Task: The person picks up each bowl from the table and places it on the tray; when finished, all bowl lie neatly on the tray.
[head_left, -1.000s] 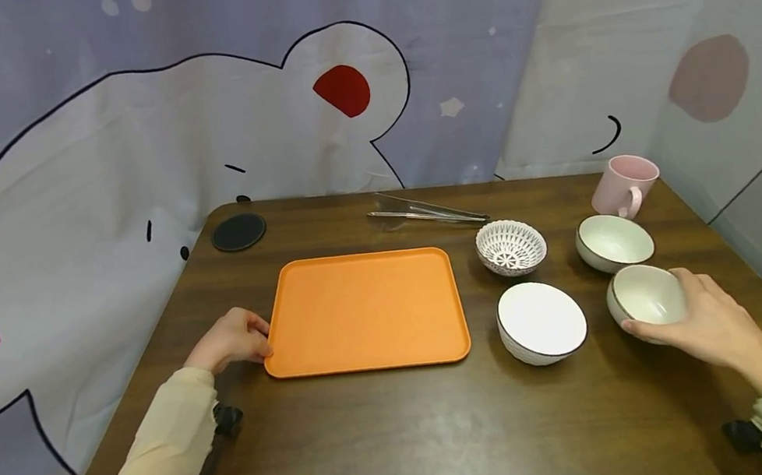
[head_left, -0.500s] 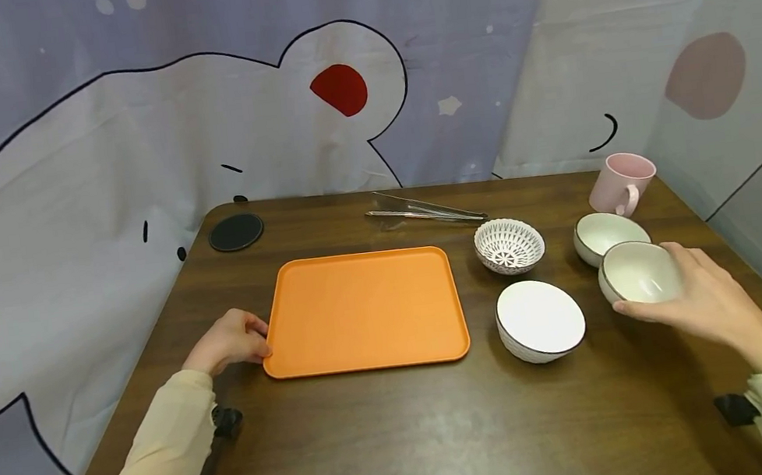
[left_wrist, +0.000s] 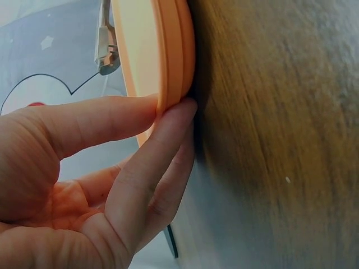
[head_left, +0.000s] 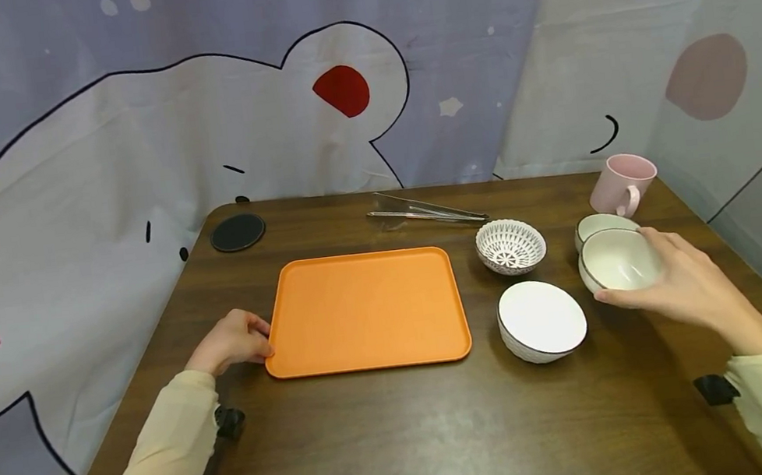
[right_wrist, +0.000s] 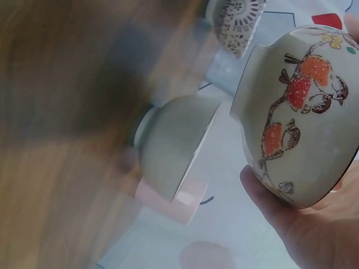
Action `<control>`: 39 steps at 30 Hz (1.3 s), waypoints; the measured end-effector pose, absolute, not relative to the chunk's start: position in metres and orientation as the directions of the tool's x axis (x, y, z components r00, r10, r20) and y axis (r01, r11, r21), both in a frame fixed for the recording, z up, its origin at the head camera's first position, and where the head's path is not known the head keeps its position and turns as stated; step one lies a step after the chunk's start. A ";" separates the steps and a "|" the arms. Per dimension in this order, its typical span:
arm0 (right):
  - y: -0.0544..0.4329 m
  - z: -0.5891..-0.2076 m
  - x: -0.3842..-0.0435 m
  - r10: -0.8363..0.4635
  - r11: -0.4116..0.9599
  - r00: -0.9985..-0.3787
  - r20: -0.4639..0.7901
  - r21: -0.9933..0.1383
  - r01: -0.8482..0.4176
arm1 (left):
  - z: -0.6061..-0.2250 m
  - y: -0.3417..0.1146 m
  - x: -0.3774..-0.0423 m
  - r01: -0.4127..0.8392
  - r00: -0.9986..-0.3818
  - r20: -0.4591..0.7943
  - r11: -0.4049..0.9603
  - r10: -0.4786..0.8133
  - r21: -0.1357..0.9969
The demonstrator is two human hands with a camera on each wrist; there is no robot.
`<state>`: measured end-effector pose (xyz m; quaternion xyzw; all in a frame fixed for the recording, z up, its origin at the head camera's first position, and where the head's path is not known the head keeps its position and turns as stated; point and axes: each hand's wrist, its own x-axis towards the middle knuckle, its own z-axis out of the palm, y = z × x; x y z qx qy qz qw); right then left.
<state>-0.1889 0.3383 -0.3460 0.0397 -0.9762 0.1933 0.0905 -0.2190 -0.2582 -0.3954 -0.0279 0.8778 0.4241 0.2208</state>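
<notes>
My left hand (head_left: 232, 341) pinches the left edge of the orange tray (head_left: 368, 313) near its front corner. In the left wrist view the thumb lies on the rim of the tray (left_wrist: 176, 50) and fingers reach under it. With thumb and fingers my right hand (head_left: 693, 288) grips a pale bowl (head_left: 618, 261) by its sides, raised above the table. Painted birds decorate this bowl (right_wrist: 303, 117) in the right wrist view. Behind it stands a second pale bowl (head_left: 601, 223), partly hidden in the head view.
Left of the held bowl stand a white bowl (head_left: 542, 319) and a patterned bowl (head_left: 511, 246). A pink mug (head_left: 624, 185) is at the back right. Metal tongs (head_left: 428, 215) lie at the back, a black round coaster (head_left: 238, 232) at the back left.
My right hand has lifted the pale bowl and carried it back and left, so that it now overlaps the second pale bowl in the head view. The left hand and tray stay put.
</notes>
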 end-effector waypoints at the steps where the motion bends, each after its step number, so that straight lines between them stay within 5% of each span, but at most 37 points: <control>1: 0.337 -0.346 -0.190 -0.047 0.921 -0.980 0.192 -0.372 -0.117 | -0.395 -0.258 -0.219 -0.234 -0.901 -0.411 0.639 0.141 0.733; 29: 0.292 -0.347 -0.235 -0.094 0.892 -0.957 0.273 -0.404 -0.203 | -0.395 -0.256 -0.219 -0.255 -0.898 -0.421 0.633 0.124 0.731; 39: 0.276 -0.341 -0.246 -0.110 0.899 -0.972 0.209 -0.397 -0.187 | -0.396 -0.257 -0.221 -0.263 -0.896 -0.429 0.640 0.114 0.722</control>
